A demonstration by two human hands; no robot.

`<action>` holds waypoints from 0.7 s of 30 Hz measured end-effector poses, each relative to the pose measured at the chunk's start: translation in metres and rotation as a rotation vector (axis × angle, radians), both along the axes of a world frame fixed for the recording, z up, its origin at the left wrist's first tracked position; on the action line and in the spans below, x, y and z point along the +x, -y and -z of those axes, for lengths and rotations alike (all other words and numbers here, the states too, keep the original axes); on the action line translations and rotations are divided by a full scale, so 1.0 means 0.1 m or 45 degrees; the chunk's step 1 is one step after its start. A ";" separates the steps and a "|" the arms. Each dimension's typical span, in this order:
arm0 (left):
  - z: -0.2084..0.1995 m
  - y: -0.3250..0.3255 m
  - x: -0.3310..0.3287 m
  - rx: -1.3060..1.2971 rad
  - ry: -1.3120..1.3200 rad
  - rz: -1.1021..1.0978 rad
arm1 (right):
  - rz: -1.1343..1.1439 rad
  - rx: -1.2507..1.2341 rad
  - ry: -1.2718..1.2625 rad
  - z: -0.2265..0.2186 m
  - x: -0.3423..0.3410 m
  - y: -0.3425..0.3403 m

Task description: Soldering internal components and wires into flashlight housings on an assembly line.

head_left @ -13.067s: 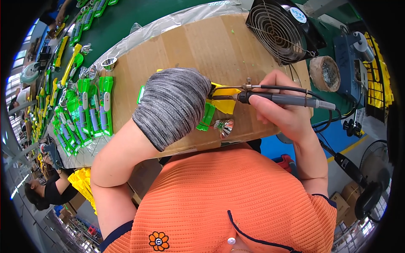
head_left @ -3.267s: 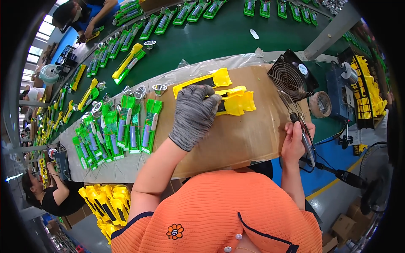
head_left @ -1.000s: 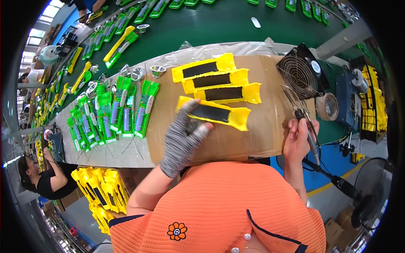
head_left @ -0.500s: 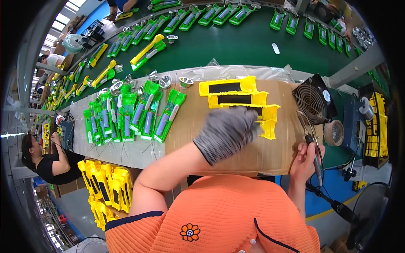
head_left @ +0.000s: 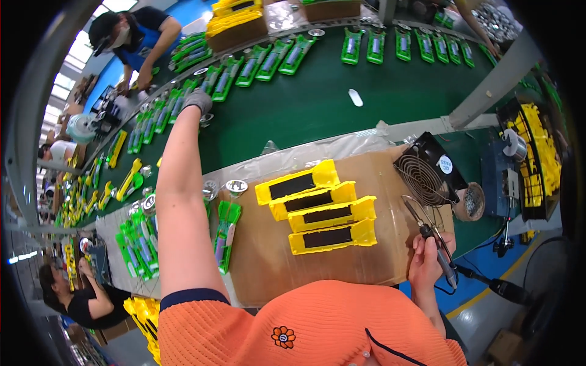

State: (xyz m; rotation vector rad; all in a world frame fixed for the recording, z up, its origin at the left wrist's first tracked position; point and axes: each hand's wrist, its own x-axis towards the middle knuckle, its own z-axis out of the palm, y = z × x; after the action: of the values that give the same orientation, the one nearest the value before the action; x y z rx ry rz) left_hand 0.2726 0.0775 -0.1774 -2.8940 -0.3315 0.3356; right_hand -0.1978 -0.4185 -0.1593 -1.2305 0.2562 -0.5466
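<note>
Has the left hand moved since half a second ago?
Yes: the left hand has gone forward and left, from over the cardboard sheet to the far green lamp casings.

Your left hand (head_left: 198, 102) shows too small; whether it grips anything, cannot tell. Your left arm (head_left: 189, 207) covers part of the green units (head_left: 137, 247). Your sleeve (head_left: 198, 323) hides some yellow shells (head_left: 143, 312). Upper edge crops a carton (head_left: 332, 11).
</note>
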 end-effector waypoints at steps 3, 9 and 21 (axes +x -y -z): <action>-0.05 0.05 0.00 -0.022 0.066 -0.102 | -0.071 -0.013 0.067 0.04 -0.03 0.06; -0.34 0.37 -0.26 -0.053 0.337 -0.111 | -0.063 -0.068 0.026 0.08 -0.03 0.07; -1.50 0.76 -3.22 -0.822 0.744 0.825 | -0.306 0.104 -0.026 -0.28 -0.01 -0.03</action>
State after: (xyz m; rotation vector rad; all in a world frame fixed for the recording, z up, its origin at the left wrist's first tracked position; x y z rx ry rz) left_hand -0.0490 0.0019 -0.0278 -3.4183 0.7729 -0.6298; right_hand -0.1992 -0.4158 -0.1317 -1.1684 0.1439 -0.3130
